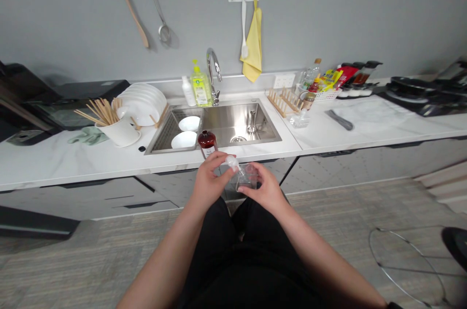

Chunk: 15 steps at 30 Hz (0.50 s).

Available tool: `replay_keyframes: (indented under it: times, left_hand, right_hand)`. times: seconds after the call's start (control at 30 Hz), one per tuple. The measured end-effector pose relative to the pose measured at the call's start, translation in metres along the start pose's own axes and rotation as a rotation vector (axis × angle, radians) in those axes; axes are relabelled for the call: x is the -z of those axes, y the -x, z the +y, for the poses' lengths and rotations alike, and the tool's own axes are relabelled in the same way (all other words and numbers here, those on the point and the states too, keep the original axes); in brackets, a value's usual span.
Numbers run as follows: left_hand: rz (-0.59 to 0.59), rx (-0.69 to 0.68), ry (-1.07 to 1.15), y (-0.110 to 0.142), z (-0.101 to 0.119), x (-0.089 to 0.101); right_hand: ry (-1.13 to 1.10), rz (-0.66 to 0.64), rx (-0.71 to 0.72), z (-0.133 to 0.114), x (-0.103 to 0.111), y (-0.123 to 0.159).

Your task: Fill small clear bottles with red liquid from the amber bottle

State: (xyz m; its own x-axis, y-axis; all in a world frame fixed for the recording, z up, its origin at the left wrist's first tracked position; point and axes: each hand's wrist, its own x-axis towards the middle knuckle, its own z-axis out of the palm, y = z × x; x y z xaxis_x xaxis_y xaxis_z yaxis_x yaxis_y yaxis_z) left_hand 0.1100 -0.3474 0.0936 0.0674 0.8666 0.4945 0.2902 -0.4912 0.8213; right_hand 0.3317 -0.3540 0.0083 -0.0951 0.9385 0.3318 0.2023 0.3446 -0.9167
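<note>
L hand [208, 181] pinches a whitish top [232, 162] by the clear container [247, 177] gripped in R hand [268, 191], in front of desk [314, 139]; can't tell if top's on. Red-brown bottle [206, 139] nr sink [224, 124].

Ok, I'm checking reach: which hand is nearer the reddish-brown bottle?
Left. The left hand is just in front of the reddish-brown bottle; the right hand is farther off, rightward.

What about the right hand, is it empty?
No, the right hand grips a clear container beside the left hand.
</note>
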Motion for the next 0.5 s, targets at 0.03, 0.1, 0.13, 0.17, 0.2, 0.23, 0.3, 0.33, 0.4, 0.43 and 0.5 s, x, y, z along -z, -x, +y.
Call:
replay_keyframes:
  times: [0.03,0.1,0.13,0.17,0.2,0.23,0.3,0.33,0.4,0.43,0.5]
  left_hand:
    - [0.0,0.01,0.008,-0.002,0.0,0.0]
    - [0.007,0.026,0.004,-0.004,-0.002,-0.001]
    - [0.007,0.029,0.005,-0.004,-0.003,-0.001]
    - [0.002,0.031,0.008,-0.005,-0.004,-0.001]
    - [-0.001,0.029,0.006,-0.005,-0.005,-0.001]
    - [-0.001,0.028,-0.003,-0.005,-0.006,-0.001]
    - [0.014,0.029,-0.005,-0.005,-0.008,-0.002]
    - [0.029,0.03,-0.004,-0.004,-0.009,-0.003]
    - [0.051,0.03,-0.007,-0.002,-0.011,-0.004]
    - [0.047,0.031,0.002,-0.001,-0.013,-0.005]
    - [0.034,0.036,0.015,0.001,-0.015,-0.005]
  right_hand:
    - [0.012,0.001,0.0,-0.001,0.0,0.0]
    - [0.031,0.002,0.005,-0.002,0.0,-0.001]
    - [0.034,0.002,0.008,-0.003,0.001,-0.001]
    - [0.032,-0.001,0.01,-0.003,0.001,-0.001]
    - [0.027,-0.003,0.01,-0.004,0.001,-0.001]
    - [0.022,-0.004,0.008,-0.004,0.001,-0.001]
    - [0.015,-0.006,0.0,-0.004,0.002,-0.001]
    - [0.015,-0.008,-0.006,-0.003,0.002,-0.001]
    - [0.018,-0.011,-0.017,-0.003,0.001,-0.001]
    - [0.016,-0.013,-0.021,-0.003,0.001,-0.001]
    - [0.003,-0.017,-0.031,-0.003,0.0,-0.001]
